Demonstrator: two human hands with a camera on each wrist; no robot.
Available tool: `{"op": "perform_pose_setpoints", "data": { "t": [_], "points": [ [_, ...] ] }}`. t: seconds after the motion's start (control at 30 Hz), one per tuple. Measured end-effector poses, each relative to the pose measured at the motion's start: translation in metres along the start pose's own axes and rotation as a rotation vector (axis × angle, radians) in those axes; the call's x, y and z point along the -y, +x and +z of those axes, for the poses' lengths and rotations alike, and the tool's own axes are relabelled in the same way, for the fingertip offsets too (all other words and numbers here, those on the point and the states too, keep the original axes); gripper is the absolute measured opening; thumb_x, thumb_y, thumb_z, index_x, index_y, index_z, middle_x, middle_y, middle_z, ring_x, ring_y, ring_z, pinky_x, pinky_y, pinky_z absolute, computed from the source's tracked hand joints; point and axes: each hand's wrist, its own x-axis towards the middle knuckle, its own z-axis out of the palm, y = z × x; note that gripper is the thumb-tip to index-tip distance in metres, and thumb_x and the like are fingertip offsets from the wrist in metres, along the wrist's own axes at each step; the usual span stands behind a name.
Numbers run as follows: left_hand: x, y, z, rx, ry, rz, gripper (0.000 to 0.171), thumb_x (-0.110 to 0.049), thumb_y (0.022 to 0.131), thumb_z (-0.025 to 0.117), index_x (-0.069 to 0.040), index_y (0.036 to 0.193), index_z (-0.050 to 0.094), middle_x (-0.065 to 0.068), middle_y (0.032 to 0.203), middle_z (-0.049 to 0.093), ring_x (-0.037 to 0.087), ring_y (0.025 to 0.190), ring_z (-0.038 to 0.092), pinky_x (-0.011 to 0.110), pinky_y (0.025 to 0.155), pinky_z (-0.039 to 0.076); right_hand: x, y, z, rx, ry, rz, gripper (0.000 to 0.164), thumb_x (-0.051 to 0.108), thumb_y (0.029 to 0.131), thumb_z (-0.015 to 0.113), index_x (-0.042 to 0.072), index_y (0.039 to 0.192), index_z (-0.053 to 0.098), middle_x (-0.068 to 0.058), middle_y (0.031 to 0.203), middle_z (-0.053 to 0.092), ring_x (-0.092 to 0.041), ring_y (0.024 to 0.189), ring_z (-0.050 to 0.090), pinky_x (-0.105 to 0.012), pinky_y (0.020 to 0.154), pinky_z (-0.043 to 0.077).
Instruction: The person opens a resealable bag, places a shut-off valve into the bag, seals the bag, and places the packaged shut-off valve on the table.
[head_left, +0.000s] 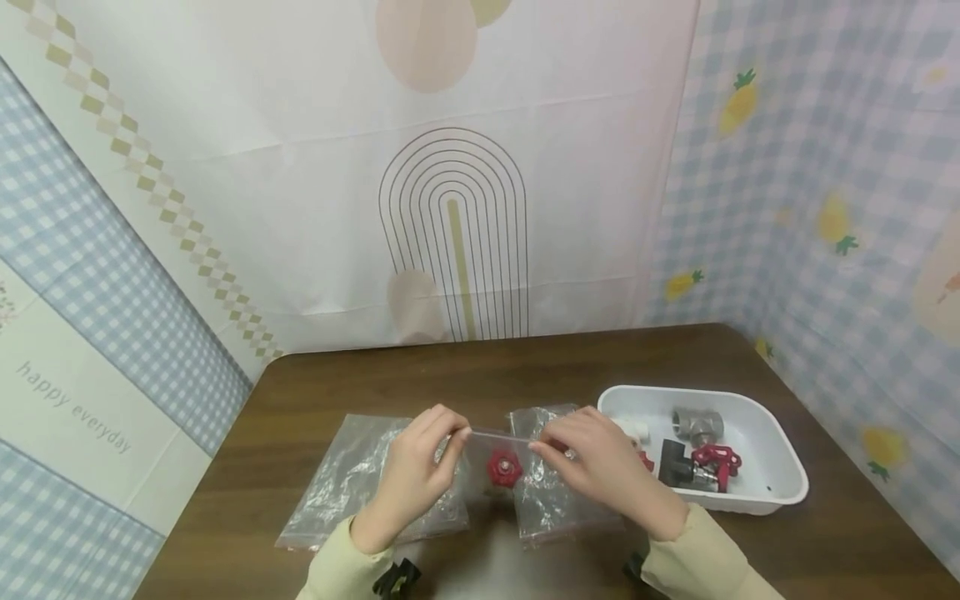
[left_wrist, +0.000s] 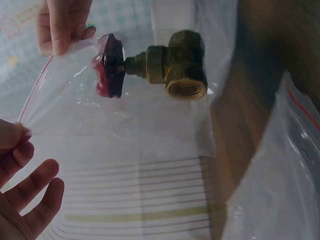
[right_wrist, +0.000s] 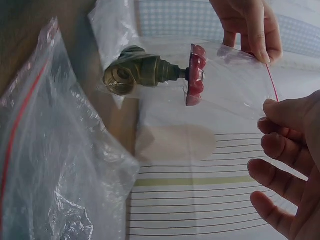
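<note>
A brass gate valve [left_wrist: 185, 57] with a red handwheel [head_left: 505, 468] sits inside a clear zip bag [left_wrist: 160, 127]. The bag hangs by its red-lined zip edge, stretched between the two hands. My left hand [head_left: 418, 467] pinches one end of that edge between thumb and index finger; the other fingers spread loosely in the left wrist view. At the opposite end, my right hand [head_left: 592, 457] pinches the same edge with thumb and index finger. In the right wrist view, the valve's threaded port [right_wrist: 120, 80] shows at the bottom of the bag, away from the zip.
One flat clear zip bag [head_left: 341, 471] lies on the brown table [head_left: 465, 375] at left, another [head_left: 551, 504] right of the middle. A white tray [head_left: 783, 479] at right holds a grey metal tee valve [head_left: 697, 423], a black-handled part [head_left: 677, 464] and red-handled pieces.
</note>
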Motion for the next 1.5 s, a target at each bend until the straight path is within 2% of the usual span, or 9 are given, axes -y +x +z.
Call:
{"op": "perform_pose_setpoints", "data": {
  "t": [0.27,0.4,0.53,0.7,0.87,1.03,1.27,1.5],
  "points": [
    [0.040,0.007,0.011,0.088,0.030,-0.150,0.004,-0.012,0.098,0.064,-0.013,0.096,0.068,-0.007,0.086,0.059,0.007,0.074,0.057,0.027,0.066,0.053,-0.031,0.022,0.028,0.113,-0.069,0.100,0.015,0.025,0.091,0.075,0.022,0.082,0.064,0.015,0.071,0.057,-0.002,0.061,0.049,-0.030,0.064,0.044],
    [0.056,0.014,0.014,0.121,0.047,-0.222,0.006,-0.017,0.100,0.063,-0.013,0.098,0.068,-0.006,0.087,0.059,0.008,0.072,0.055,0.029,0.065,0.052,-0.042,0.035,0.038,0.121,-0.091,0.129,0.012,0.026,0.093,0.074,0.021,0.084,0.068,0.013,0.073,0.061,-0.005,0.061,0.052,-0.031,0.063,0.046],
    [0.069,0.019,0.019,0.117,0.039,-0.270,0.007,-0.016,0.100,0.063,-0.012,0.098,0.068,-0.005,0.087,0.059,0.009,0.072,0.054,0.031,0.064,0.051,-0.051,0.046,0.044,0.119,-0.132,0.142,0.012,0.026,0.094,0.072,0.020,0.085,0.068,0.012,0.072,0.061,-0.008,0.060,0.053,-0.031,0.061,0.044],
    [0.079,0.022,0.024,0.088,0.020,-0.315,0.006,-0.016,0.100,0.064,-0.012,0.099,0.069,-0.004,0.086,0.060,0.011,0.070,0.053,0.031,0.063,0.049,-0.056,0.054,0.046,0.126,-0.152,0.161,0.011,0.027,0.095,0.071,0.019,0.087,0.069,0.010,0.072,0.061,-0.010,0.060,0.054,-0.033,0.061,0.043],
    [0.079,0.018,0.026,0.087,0.019,-0.343,0.006,-0.016,0.100,0.064,-0.012,0.100,0.069,-0.005,0.084,0.059,0.010,0.068,0.050,0.030,0.062,0.047,-0.056,0.053,0.047,0.149,-0.146,0.184,0.011,0.029,0.095,0.071,0.020,0.089,0.070,0.010,0.074,0.064,-0.010,0.062,0.056,-0.034,0.064,0.045],
    [0.071,0.010,0.021,0.102,0.003,-0.351,0.007,-0.015,0.099,0.064,-0.010,0.099,0.070,-0.005,0.083,0.059,0.010,0.069,0.052,0.029,0.063,0.049,-0.050,0.045,0.048,0.164,-0.129,0.199,0.009,0.030,0.094,0.072,0.023,0.088,0.072,0.012,0.077,0.066,-0.007,0.063,0.057,-0.034,0.066,0.047],
    [0.056,-0.011,0.010,0.182,-0.048,-0.379,0.007,-0.012,0.099,0.065,-0.009,0.099,0.070,-0.006,0.086,0.064,0.007,0.075,0.060,0.028,0.070,0.057,-0.033,0.026,0.047,0.215,-0.095,0.220,0.007,0.030,0.093,0.074,0.024,0.089,0.072,0.015,0.077,0.065,-0.005,0.065,0.057,-0.034,0.071,0.052],
    [0.043,-0.035,0.007,0.273,-0.002,-0.348,0.003,-0.014,0.097,0.067,-0.014,0.098,0.069,-0.008,0.088,0.066,0.007,0.080,0.062,0.032,0.074,0.056,-0.023,0.001,0.054,0.266,-0.068,0.208,0.012,0.032,0.090,0.077,0.024,0.083,0.070,0.016,0.071,0.060,-0.001,0.061,0.049,-0.030,0.064,0.049]
  ]
}}
